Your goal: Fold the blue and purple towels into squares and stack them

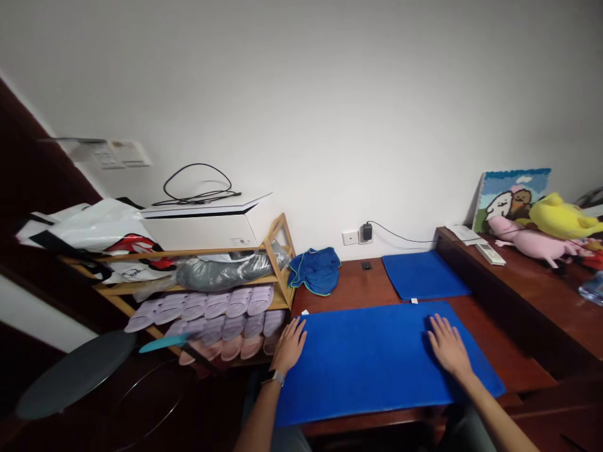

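A large blue cloth (372,364) lies flat over the front of the reddish-brown wooden table (360,282). My left hand (289,346) rests on its left edge, fingers extended, with a watch on the wrist. On the right part of the same cloth my right hand (447,344) lies palm down with its fingers spread. Neither hand holds anything. Behind, a smaller blue cloth (424,274) is spread flat at the back right, and a crumpled blue cloth (316,271) sits at the back left.
Left of the table stands a wooden rack with purple slippers (217,303) and a white box (202,229). A round dark stool (78,373) is at lower left. A raised shelf on the right holds a remote (490,253) and plush toys (532,242). A plugged-in charger (367,232) trails a cable.
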`<state>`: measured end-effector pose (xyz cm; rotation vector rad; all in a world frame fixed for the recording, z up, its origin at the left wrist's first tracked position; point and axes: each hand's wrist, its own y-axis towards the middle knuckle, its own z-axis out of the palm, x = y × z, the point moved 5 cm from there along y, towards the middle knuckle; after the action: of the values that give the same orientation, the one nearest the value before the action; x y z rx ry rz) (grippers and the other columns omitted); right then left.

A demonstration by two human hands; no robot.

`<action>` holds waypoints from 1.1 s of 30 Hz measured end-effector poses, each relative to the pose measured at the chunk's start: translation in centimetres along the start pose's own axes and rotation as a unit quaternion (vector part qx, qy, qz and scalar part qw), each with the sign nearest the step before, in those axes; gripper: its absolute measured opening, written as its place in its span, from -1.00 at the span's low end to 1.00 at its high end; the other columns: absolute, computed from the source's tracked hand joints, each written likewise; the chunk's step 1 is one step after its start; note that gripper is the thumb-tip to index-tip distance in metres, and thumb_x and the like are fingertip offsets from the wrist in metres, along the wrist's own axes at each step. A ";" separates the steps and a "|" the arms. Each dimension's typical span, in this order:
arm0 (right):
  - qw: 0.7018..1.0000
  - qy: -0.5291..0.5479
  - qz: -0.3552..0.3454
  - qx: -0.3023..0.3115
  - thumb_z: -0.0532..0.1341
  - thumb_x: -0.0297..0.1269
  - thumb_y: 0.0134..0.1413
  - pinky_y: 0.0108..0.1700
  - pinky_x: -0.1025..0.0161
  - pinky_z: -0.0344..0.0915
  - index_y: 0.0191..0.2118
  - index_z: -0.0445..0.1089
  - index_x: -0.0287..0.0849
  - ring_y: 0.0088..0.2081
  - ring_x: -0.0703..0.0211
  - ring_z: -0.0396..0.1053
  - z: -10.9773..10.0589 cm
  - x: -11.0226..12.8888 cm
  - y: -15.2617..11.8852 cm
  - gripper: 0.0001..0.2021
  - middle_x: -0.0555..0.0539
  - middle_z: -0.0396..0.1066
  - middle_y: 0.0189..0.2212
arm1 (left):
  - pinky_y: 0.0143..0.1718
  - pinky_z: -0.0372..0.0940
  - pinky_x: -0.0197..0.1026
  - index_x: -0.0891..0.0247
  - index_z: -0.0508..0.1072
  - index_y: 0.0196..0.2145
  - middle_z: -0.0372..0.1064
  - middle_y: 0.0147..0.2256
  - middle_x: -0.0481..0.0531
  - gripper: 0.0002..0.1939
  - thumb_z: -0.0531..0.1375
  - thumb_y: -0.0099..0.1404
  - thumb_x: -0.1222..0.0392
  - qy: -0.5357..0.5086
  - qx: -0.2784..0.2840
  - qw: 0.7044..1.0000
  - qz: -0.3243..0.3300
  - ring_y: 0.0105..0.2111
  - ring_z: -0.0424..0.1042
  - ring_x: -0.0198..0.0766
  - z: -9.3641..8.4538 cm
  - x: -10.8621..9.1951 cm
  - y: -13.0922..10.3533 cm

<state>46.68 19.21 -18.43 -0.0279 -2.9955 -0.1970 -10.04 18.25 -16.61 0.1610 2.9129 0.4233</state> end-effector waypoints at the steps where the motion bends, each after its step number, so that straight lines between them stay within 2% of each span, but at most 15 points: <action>1: 0.999 0.016 -0.036 0.003 -0.22 -0.04 0.43 0.51 -0.17 -0.17 0.49 0.10 -0.26 0.52 -0.11 -0.11 -0.6 3.5 0.6 -0.32 -0.16 -0.02 0.50 | 0.41 0.15 0.10 0.18 0.36 0.35 0.25 0.39 0.12 -0.47 -0.06 0.56 0.02 -0.002 0.009 1.000 0.010 0.39 0.22 -0.05 0.4 0.1 1.0; 4: 0.986 0.084 -0.144 0.030 -0.17 -0.07 0.46 0.51 -0.12 -0.16 0.49 0.10 -0.19 0.52 -0.05 -0.12 -1.4 15.4 1.9 -0.37 -0.12 -0.02 0.50 | 0.42 0.11 0.12 0.13 0.30 0.39 0.19 0.42 0.09 -0.45 -0.04 0.56 0.00 -0.003 0.037 0.999 0.025 0.42 0.16 -0.05 1.8 0.5 2.9; 7: 0.956 0.143 -0.246 0.077 -0.13 -0.02 0.47 0.52 -0.09 -0.17 0.52 0.03 -0.09 0.52 -0.01 -0.12 -0.3 26.4 2.0 -0.38 -0.06 -0.05 0.51 | 0.43 0.07 0.15 0.09 0.21 0.44 0.10 0.46 0.09 -0.42 -0.06 0.57 -0.06 0.009 0.050 0.998 0.023 0.44 0.11 -0.04 3.3 1.1 3.3; 9: 0.944 0.165 -0.268 0.100 -0.14 0.02 0.48 0.52 -0.10 -0.19 0.53 -0.02 -0.08 0.52 -0.01 -0.15 1.0 30.9 1.9 -0.37 -0.06 -0.06 0.51 | 0.44 0.05 0.15 0.05 0.17 0.46 0.04 0.48 0.08 -0.41 -0.08 0.57 -0.10 0.021 0.044 0.999 0.022 0.45 0.07 -0.04 3.9 1.5 3.1; 11: 0.945 0.174 -0.255 0.106 -0.17 0.04 0.49 0.52 -0.12 -0.21 0.53 -0.04 -0.08 0.53 -0.01 -0.17 2.2 32.4 2.1 -0.36 -0.07 -0.07 0.51 | 0.43 0.05 0.16 0.02 0.16 0.46 0.02 0.48 0.08 -0.40 -0.08 0.57 -0.13 0.034 0.035 0.999 0.018 0.46 0.05 -0.01 4.2 1.9 2.9; 13: 0.954 0.168 -0.226 0.104 -0.19 0.04 0.49 0.52 -0.13 -0.25 0.53 -0.04 -0.09 0.53 -0.01 -0.19 2.7 31.0 2.7 -0.35 -0.08 -0.09 0.52 | 0.43 0.05 0.17 0.03 0.16 0.46 0.03 0.48 0.10 -0.39 -0.09 0.57 -0.14 0.044 0.031 0.999 0.012 0.46 0.05 0.02 4.2 2.0 2.9; 15: 0.966 0.143 -0.184 0.109 -0.21 0.05 0.48 0.52 -0.13 -0.27 0.53 -0.04 -0.11 0.54 -0.01 -0.21 2.6 26.9 3.8 -0.34 -0.08 -0.12 0.52 | 0.42 0.06 0.18 0.03 0.16 0.46 0.03 0.48 0.13 -0.39 -0.09 0.57 -0.14 0.049 0.030 0.998 0.008 0.46 0.05 0.04 4.2 2.0 2.9; 18: 0.986 0.079 -0.085 0.116 -0.21 0.04 0.47 0.52 -0.13 -0.29 0.54 -0.09 -0.14 0.54 -0.01 -0.25 1.9 17.3 5.9 -0.33 -0.07 -0.16 0.53 | 0.42 0.06 0.18 0.03 0.16 0.46 0.04 0.48 0.13 -0.39 -0.09 0.57 -0.15 0.052 0.030 0.998 0.005 0.46 0.06 0.04 4.2 1.8 3.1; 21: 0.993 0.028 0.010 0.115 -0.22 0.05 0.45 0.51 -0.09 -0.29 0.55 -0.15 -0.10 0.54 0.02 -0.25 1.3 7.2 7.4 -0.31 -0.03 -0.18 0.54 | 0.41 0.06 0.18 0.03 0.17 0.46 0.06 0.47 0.13 -0.39 -0.10 0.57 -0.15 0.056 0.025 0.998 0.004 0.45 0.08 0.05 4.2 1.8 3.2; 24: 0.991 0.006 0.075 0.111 -0.25 0.07 0.44 0.52 -0.06 -0.29 0.56 -0.19 -0.10 0.55 0.02 -0.28 1.2 -0.3 7.9 -0.29 0.00 -0.21 0.55 | 0.41 0.06 0.17 0.03 0.18 0.45 0.07 0.47 0.14 -0.39 -0.11 0.57 -0.15 0.059 0.026 0.998 0.002 0.44 0.09 0.05 4.3 2.0 3.3; 26: 0.989 0.001 0.107 0.107 -0.27 0.08 0.43 0.52 -0.07 -0.29 0.56 -0.20 -0.11 0.55 0.02 -0.29 1.4 -3.5 8.0 -0.28 -0.01 -0.23 0.55 | 0.41 0.07 0.17 0.02 0.19 0.45 0.08 0.47 0.14 -0.40 -0.11 0.57 -0.14 0.063 0.032 0.997 -0.001 0.44 0.10 0.05 4.3 2.1 3.5; 28: 0.986 0.001 0.129 0.104 -0.29 0.09 0.43 0.52 -0.08 -0.29 0.56 -0.21 -0.10 0.55 0.02 -0.29 1.6 -5.2 8.0 -0.28 -0.01 -0.25 0.56 | 0.41 0.07 0.17 0.02 0.18 0.45 0.08 0.46 0.15 -0.40 -0.10 0.57 -0.13 0.068 0.037 0.997 -0.003 0.44 0.11 0.05 4.2 2.0 3.5; 33: 0.982 0.009 0.153 0.110 -0.30 0.09 0.42 0.52 -0.08 -0.30 0.56 -0.21 -0.11 0.55 0.03 -0.29 1.3 -6.0 8.3 -0.27 0.00 -0.26 0.56 | 0.40 0.08 0.19 0.06 0.18 0.45 0.04 0.47 0.21 -0.40 -0.07 0.57 -0.10 0.083 0.052 0.995 -0.012 0.45 0.09 0.08 3.9 1.7 3.6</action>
<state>52.71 27.57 -19.43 -0.4554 -2.9246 0.1654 -10.63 22.98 -19.48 0.1097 3.0995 0.2948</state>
